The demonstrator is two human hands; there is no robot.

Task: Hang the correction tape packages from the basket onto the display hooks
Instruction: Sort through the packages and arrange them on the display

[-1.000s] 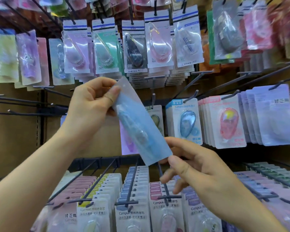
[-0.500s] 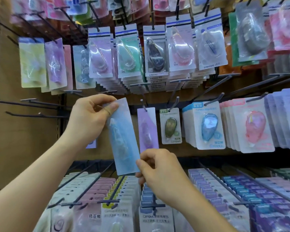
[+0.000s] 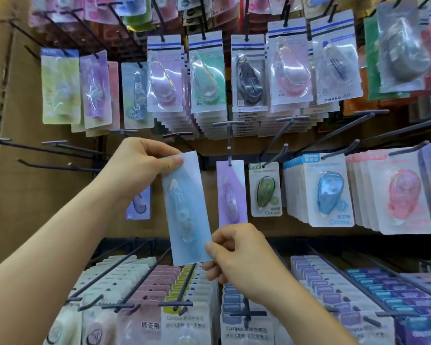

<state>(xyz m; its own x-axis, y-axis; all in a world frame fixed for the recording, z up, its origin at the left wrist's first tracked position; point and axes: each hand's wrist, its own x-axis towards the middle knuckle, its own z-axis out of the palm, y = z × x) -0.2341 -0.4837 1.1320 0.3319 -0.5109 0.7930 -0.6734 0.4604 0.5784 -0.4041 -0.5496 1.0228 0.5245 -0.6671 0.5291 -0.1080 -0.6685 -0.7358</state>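
Grip of left hand (image 3: 135, 170) pinches blue package (image 3: 187, 210) top; right hand (image 3: 237, 255) pinches lower corner. Just right of grips, purple package (image 3: 230, 192) hangs on hook (image 3: 229, 155).

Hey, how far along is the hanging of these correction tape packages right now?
Looks done: a purple package hangs on its hook. In hand: the blue package, left hand pinching its top, right hand its bottom corner, not yet on a hook. Left: hanging it; the basket is out of view, so how many remain is unclear.
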